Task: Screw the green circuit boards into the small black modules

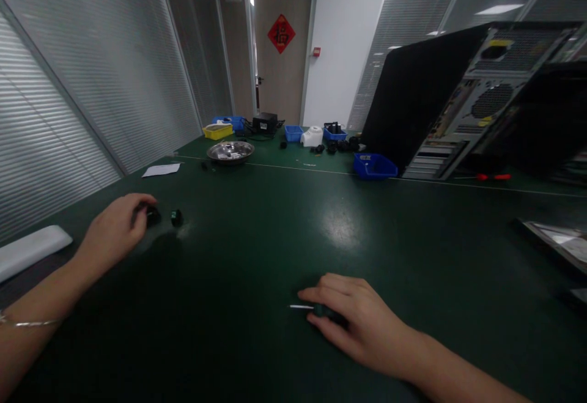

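Observation:
My right hand (355, 317) is closed around the dark handle of a screwdriver (328, 313). Its thin metal shaft points left, low over the green tabletop (275, 250). Over at the left, my left hand (121, 222) curls its fingers and thumb onto a small black part (152, 214) at the table surface; its exact kind does not show. Just to the right of those fingers lies a second small dark piece (176, 218) with a green patch, apart from the hand.
A round metal dish (230, 152) holding small bits stands at the back, near a yellow tray (218, 131). A blue bin (375, 166) sits beside a tilted black computer case (426, 91). White paper (161, 170) and a white object (34, 249) lie left; a red-handled tool (493, 177) lies right.

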`<action>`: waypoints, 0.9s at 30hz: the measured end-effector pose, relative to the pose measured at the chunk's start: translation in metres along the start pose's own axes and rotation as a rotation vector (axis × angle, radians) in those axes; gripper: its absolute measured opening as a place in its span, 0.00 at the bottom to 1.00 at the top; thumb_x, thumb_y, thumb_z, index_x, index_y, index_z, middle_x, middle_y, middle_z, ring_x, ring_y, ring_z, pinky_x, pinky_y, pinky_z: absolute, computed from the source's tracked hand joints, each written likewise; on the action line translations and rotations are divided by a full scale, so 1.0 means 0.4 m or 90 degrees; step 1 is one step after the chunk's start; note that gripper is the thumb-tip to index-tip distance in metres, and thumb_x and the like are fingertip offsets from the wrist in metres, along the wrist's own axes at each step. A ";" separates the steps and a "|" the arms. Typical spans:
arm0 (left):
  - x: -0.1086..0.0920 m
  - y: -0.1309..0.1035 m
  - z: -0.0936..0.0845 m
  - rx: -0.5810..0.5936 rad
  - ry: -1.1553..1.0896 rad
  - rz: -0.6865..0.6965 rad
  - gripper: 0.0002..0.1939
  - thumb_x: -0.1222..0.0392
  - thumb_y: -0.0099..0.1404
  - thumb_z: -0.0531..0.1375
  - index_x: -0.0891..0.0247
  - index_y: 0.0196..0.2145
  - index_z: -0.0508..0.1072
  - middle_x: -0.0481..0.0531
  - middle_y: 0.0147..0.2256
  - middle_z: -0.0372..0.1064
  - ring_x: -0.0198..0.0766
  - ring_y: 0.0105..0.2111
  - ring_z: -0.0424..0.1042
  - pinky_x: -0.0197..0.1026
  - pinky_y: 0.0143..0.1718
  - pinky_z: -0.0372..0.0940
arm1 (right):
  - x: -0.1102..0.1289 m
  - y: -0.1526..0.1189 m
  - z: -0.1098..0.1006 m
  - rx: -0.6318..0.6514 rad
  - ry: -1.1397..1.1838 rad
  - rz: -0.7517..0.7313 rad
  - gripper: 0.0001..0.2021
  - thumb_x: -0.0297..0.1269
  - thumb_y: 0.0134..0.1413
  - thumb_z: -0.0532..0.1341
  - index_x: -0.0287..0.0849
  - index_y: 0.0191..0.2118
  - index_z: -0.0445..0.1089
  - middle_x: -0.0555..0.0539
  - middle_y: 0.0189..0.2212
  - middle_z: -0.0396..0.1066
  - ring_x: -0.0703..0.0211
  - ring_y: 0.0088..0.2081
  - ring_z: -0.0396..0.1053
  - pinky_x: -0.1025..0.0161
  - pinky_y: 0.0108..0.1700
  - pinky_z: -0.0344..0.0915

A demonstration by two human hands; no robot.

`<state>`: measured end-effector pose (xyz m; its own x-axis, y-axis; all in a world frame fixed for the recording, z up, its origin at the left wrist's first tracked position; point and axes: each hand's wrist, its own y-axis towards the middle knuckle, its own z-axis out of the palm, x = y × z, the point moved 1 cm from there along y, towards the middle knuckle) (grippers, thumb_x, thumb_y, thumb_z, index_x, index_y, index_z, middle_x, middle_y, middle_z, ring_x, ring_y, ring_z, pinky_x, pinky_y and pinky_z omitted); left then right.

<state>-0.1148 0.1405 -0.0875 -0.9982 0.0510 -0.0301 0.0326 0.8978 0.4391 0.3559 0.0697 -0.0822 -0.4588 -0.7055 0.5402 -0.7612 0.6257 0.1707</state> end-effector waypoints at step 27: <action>-0.004 -0.004 0.022 0.094 -0.017 0.180 0.20 0.60 0.61 0.52 0.67 0.47 0.75 0.64 0.48 0.72 0.55 0.51 0.67 0.58 0.56 0.60 | -0.003 0.004 0.006 0.005 0.010 0.004 0.13 0.34 0.66 0.57 0.44 0.54 0.68 0.46 0.40 0.73 0.57 0.39 0.70 0.62 0.40 0.64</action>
<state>-0.1130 0.1430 -0.0960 -0.9469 0.3177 0.0499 0.3177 0.9002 0.2980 0.3542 0.0709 -0.0845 -0.4558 -0.6964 0.5542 -0.7618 0.6273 0.1617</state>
